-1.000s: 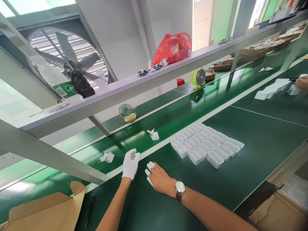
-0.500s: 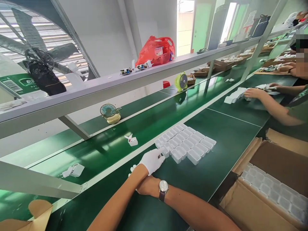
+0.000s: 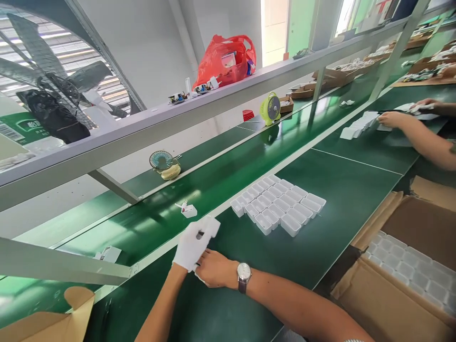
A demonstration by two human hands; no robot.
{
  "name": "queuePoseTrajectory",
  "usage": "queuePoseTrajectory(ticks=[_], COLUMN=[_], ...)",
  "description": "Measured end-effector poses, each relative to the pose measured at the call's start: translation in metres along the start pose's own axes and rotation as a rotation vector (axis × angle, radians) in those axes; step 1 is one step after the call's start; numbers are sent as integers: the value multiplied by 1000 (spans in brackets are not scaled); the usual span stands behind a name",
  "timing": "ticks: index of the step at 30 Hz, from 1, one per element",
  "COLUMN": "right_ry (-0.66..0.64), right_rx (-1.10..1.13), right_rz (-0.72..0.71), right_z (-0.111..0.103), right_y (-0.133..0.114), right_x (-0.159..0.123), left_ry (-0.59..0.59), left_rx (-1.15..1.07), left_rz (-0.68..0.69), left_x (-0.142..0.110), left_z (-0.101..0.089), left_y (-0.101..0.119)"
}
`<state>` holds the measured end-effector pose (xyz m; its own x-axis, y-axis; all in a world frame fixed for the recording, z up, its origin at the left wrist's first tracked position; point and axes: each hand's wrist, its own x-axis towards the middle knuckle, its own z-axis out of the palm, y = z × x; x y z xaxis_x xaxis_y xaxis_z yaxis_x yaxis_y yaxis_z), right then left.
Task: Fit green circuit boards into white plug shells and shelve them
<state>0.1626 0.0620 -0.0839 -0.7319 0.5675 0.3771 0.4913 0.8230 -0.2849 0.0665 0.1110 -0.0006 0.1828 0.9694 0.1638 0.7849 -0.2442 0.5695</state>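
Observation:
My left hand (image 3: 192,244), in a white glove, is closed on a white plastic case (image 3: 213,226) in front of the block of cases. My right hand (image 3: 216,269) is bare at the back and has a wristwatch (image 3: 244,271) on its wrist. It is curled just below and beside the gloved hand. Its fingertips are mostly hidden, and I cannot make out what they hold. To the right, open white plastic cases (image 3: 281,202) stand in close rows on the green bench (image 3: 249,285).
On the green conveyor (image 3: 142,228) lie a white case with a plug (image 3: 188,210) and another white case (image 3: 111,254). A cardboard box (image 3: 377,294) of cases stands at the right. A co-worker's hands (image 3: 395,118) work farther off. A shelf rail (image 3: 160,128) runs above.
My left hand has taken a case from the near left corner of the rows and drawn it left, toward my right hand. The view has turned slightly.

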Motion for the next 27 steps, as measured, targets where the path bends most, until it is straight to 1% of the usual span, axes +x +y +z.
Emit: queuePoseTrajectory(ticks=[2, 4, 7, 9, 11, 14, 18, 23, 25, 27], right_ry=[-6, -15, -40, -58, -76, -103, -131, -157, -149, -115], right_rx=[-20, -37, -63, -86, -109, -140, -160, -147, -119, -85], right_rz=[-71, -110, -131, -130, -126, -125, -143, -166, -149, -113], right_z=[-2, -4, -5, -5, -5, -5, -7, -2, 4, 11], right_y=[-4, -9, -16, -18, -21, -24, -26, -23, -22, -21], right_x=[-2, -4, -4, -2, 1, 5, 14, 31, 35, 34], left_ry=[113, 191, 225, 218, 217, 213, 114, 88, 74, 55], left_rx=[-112, -167, -137, -133, -157, -239, -418, -471, -498, -521], left_rz=[-94, -156, -176, -164, -150, -129, -126, -107, -97, -87], left_x=[-9, -23, -45, -53, -56, -51, -45, -51, -53, -54], left_z=[-19, -32, -39, -37, -33, -25, -19, -22, -24, -24], left_y=[-29, -60, -96, -109, -117, -122, -126, -131, -132, -135])
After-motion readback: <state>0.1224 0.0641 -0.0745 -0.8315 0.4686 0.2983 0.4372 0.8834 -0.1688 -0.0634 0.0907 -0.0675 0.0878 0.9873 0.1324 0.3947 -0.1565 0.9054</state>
